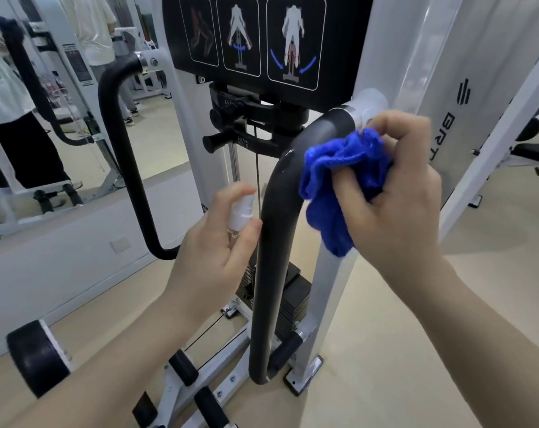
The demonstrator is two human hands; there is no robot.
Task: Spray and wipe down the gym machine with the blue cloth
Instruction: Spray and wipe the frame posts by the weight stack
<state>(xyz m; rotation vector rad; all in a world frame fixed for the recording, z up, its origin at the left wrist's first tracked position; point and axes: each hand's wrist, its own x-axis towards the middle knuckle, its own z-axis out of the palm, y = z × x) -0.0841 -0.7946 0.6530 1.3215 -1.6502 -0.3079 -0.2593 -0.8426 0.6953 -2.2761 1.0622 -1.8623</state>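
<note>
- Right hand (394, 186), centre-right of frame: fingers bunched round the blue cloth (339, 177), pressed against the black padded handle (280, 227).
- Handle's long axis runs vertically; cloth on its right flank.
- Left hand (212, 242) grips the spray bottle (239, 211), just left of handle.

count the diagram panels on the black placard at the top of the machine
3. All sit in a row on the black placard: the left panel is dim with reddish lines, the middle panel shows a white figure, and the right panel is largest, with blue arrows. The placard's top is cropped.
</note>
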